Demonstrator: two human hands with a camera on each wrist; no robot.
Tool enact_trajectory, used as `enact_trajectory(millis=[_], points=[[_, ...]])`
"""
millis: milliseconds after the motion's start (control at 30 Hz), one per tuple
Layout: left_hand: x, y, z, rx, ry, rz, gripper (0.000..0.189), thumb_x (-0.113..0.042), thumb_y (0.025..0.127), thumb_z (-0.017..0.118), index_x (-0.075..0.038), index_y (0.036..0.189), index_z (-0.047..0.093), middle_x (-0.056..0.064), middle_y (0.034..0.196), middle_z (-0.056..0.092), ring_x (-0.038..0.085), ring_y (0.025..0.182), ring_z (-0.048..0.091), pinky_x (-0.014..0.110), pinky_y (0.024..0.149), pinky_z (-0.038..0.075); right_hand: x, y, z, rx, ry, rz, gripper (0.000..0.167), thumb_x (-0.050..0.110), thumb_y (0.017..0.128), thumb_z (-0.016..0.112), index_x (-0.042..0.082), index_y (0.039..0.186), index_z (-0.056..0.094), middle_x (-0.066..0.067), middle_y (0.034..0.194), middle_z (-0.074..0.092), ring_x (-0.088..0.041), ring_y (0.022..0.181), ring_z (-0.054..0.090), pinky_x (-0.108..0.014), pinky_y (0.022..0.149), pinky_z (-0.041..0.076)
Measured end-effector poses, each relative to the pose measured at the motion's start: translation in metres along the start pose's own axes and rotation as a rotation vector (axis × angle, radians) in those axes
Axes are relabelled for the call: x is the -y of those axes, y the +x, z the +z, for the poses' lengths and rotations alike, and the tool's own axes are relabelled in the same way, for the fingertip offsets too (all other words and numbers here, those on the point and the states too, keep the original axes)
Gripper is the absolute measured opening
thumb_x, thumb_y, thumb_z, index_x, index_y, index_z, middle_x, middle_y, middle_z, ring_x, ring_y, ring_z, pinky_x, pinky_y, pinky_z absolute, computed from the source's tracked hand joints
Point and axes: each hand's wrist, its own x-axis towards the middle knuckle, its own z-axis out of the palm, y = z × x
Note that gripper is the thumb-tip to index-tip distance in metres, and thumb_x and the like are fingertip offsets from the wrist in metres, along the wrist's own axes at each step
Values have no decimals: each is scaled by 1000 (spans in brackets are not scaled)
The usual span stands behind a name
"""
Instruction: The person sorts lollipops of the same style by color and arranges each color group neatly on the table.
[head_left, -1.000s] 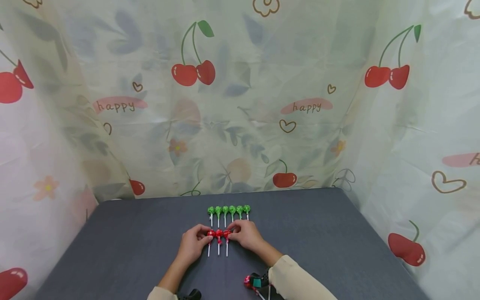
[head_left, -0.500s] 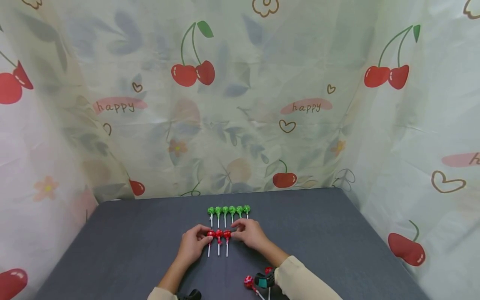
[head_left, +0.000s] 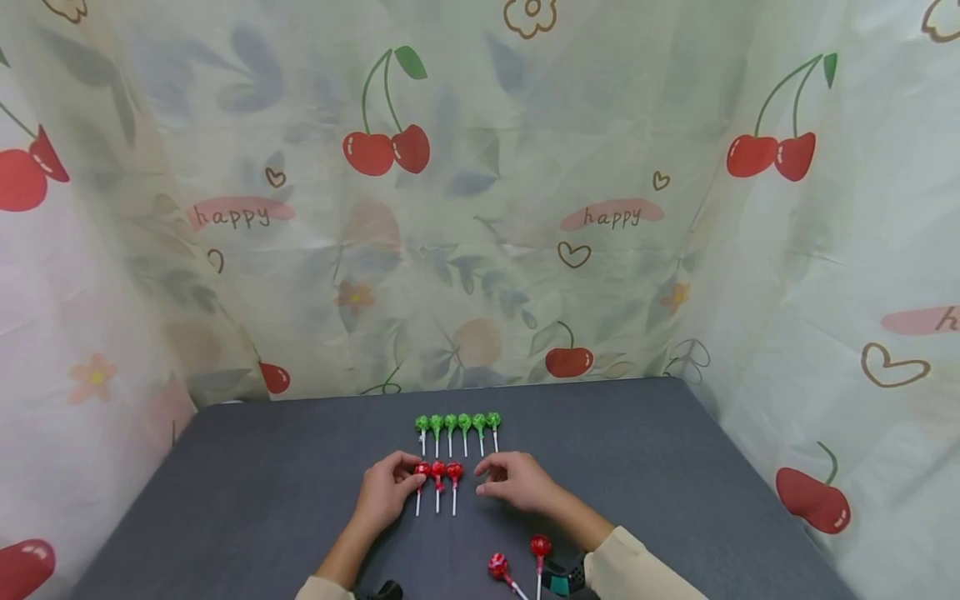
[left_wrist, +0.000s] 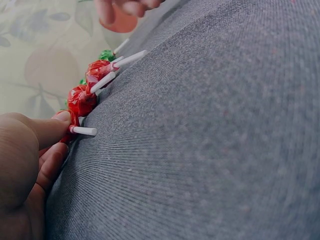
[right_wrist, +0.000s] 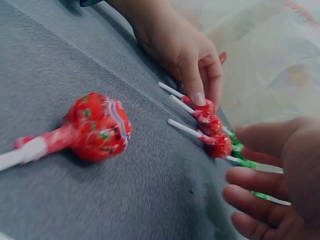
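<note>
My left hand (head_left: 384,492) pinches the leftmost red lollipop (left_wrist: 75,122) of a short row between thumb and fingers. Beside it lie a middle red lollipop (head_left: 438,472) and a right-hand red lollipop (head_left: 454,472), heads close together and white sticks toward me. Holding nothing, my right hand (head_left: 519,481) hovers just right of that row, with thumb and fingers apart. Two more red lollipops lie nearer to me by the right wrist, a left one (head_left: 498,566) and a right one (head_left: 540,547); one head looms large in the right wrist view.
Behind the red row, several green lollipops (head_left: 451,422) lie side by side on the dark grey cloth-covered table (head_left: 285,467). A pale curtain (head_left: 480,208) printed with cherries and leaves rises along the table's back and sides.
My right hand has let go of the right-hand red lollipop and drawn away to the right, uncovering the two near lollipops. The left hand has stayed in place.
</note>
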Motion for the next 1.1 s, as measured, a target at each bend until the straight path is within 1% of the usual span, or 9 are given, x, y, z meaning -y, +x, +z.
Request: enact_trajectory(millis=[200, 400, 567, 700, 800, 1000, 1100], points=[[-1, 0, 0, -5, -3, -7, 19, -10, 83, 78, -10, 100, 72, -3, 78, 61, 12, 69, 53, 26, 58, 44, 0, -15, -8, 148, -8, -20, 24, 20, 85, 77, 8, 105, 71, 10, 76, 59, -5, 67, 53, -23, 60, 45], [0, 0, 0, -4, -7, -3, 19, -10, 82, 78, -9, 100, 72, -3, 78, 62, 12, 69, 54, 26, 58, 45, -1, -25, -12, 293, -4, -28, 26, 23, 86, 76, 12, 108, 70, 11, 75, 60, -2, 66, 53, -21, 62, 46], [-1, 1, 1, -3, -3, -4, 19, -11, 83, 78, -9, 100, 71, -3, 79, 61, 12, 69, 53, 26, 58, 44, 0, -31, -14, 384, 15, -59, 30, 25, 85, 76, 12, 111, 69, 12, 74, 60, 0, 65, 53, -19, 61, 46], [0, 1, 1, 1, -2, -4, 19, -11, 83, 78, -10, 101, 71, -3, 79, 61, 12, 69, 53, 26, 58, 44, 3, -37, -14, 440, 6, -75, 32, 26, 84, 77, 13, 113, 69, 14, 70, 58, 1, 60, 50, -17, 56, 41], [0, 0, 1, 5, -4, -9, 19, -12, 83, 78, -10, 101, 71, -3, 80, 62, 12, 70, 53, 27, 58, 44, 3, -39, -13, 468, -13, -89, 32, 27, 84, 77, 15, 113, 69, 15, 69, 56, 2, 58, 48, -16, 52, 39], [0, 0, 0, 7, -8, -12, 19, -12, 83, 78, -10, 101, 71, -2, 80, 62, 13, 70, 54, 27, 59, 45, 3, -42, -10, 480, -24, -129, 27, 25, 85, 77, 15, 109, 71, 16, 69, 55, 3, 59, 48, -16, 52, 40], [-1, 0, 0, 8, -5, -8, 19, -12, 83, 78, -10, 101, 71, -2, 80, 62, 13, 70, 53, 27, 59, 44, 4, -43, -9, 485, -19, -135, 24, 24, 86, 76, 14, 108, 72, 16, 69, 55, 3, 59, 48, -16, 53, 40]])
